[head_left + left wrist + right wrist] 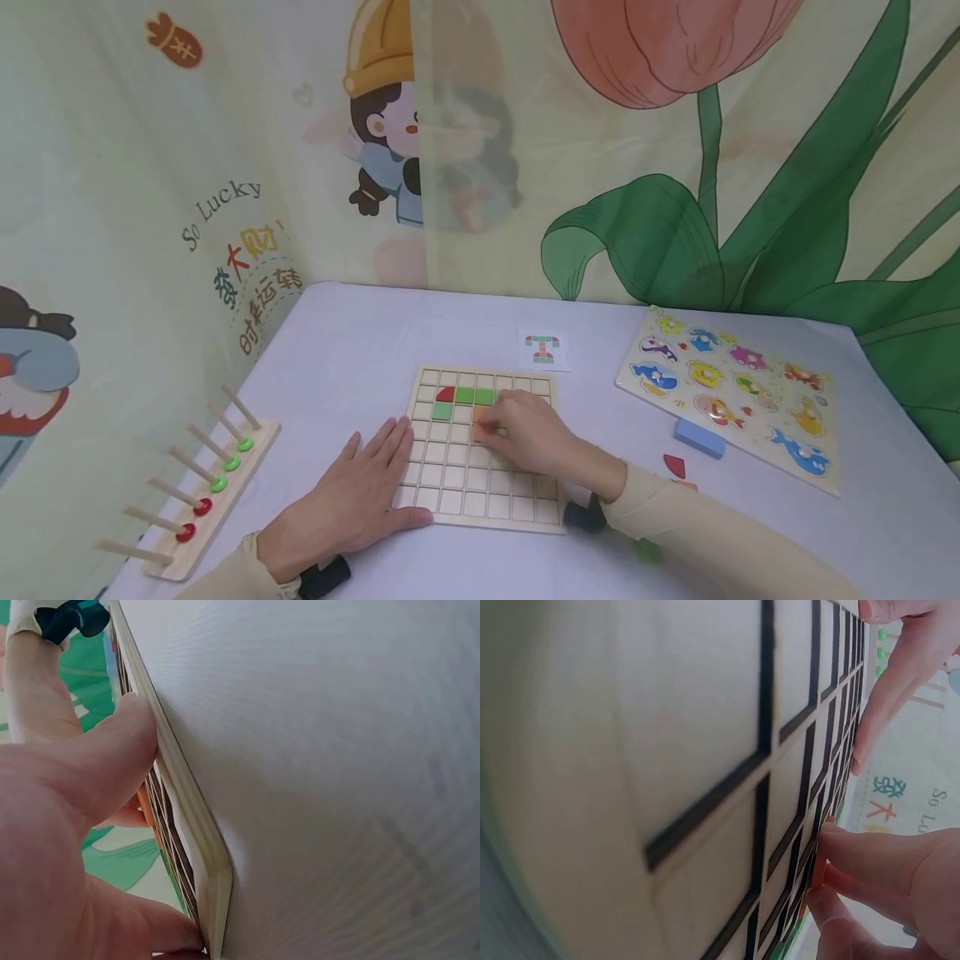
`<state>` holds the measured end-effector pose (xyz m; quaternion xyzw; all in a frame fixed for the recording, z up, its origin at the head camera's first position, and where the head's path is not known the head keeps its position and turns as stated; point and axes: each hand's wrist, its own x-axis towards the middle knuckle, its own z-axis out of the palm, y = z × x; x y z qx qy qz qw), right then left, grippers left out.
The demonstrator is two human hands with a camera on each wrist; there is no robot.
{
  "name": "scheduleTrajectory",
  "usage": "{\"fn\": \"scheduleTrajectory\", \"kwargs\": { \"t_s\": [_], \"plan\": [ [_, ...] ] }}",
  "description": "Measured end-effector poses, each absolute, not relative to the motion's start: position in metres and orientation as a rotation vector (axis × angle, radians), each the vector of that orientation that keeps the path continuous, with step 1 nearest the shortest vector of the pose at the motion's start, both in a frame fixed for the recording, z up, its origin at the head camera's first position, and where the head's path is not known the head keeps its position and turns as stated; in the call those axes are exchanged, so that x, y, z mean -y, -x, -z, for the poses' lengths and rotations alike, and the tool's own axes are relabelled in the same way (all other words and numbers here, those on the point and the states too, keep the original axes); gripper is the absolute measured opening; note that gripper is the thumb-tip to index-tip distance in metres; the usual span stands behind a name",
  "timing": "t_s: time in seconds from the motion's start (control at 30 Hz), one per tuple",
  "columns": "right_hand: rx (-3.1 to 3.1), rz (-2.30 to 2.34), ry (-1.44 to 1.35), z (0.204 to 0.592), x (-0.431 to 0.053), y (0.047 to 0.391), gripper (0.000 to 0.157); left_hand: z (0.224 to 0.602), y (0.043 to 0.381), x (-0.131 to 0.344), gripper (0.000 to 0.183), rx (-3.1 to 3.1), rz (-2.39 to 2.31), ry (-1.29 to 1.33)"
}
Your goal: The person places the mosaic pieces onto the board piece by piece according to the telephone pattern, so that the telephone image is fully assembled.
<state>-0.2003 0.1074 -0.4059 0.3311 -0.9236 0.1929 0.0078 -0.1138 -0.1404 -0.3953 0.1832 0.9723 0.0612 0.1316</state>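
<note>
A wooden grid board (450, 504) lies on the white table. Near its top sit a red quarter-circle tile (446, 394), two green square tiles (464, 396) side by side, and a lighter green tile (442, 411) below. My right hand (528, 429) is over the grid and pinches an orange-red square tile (820, 866) between thumb and fingertips. Orange also shows in the cell just above, beside the fingers (495, 412). Flat along the board's left edge lies my left hand (360, 483), fingers straight, its thumb (135, 724) touching the near edge.
A pattern card (543, 350) lies behind the board. On the right are a knobbed animal puzzle (720, 375), a blue block (700, 438), a red quarter-circle piece (675, 466) and a green piece (647, 550). A peg stand with rings (225, 487) stands at left.
</note>
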Motion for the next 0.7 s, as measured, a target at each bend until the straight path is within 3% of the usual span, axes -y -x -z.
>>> {"fn": "scheduleTrajectory", "kwargs": {
  "t_s": [0.2,0.37,0.7],
  "plan": [
    [2.885,-0.607,-1.035,0.4061,-0.1062,0.1998,0.016,0.3964,0.1137,0.1402,0.107,-2.828,-0.180,-0.536],
    [2.900,-0.614,-1.039,0.4063,-0.1055,0.2006,0.005,0.3975,0.1139,0.1408,0.109,-2.839,-0.187,-0.548],
    [2.878,-0.611,-1.053,0.4040,-0.1062,0.1977,0.010,0.3964,0.1136,0.1402,0.108,-2.830,-0.189,-0.539]
  ]
}}
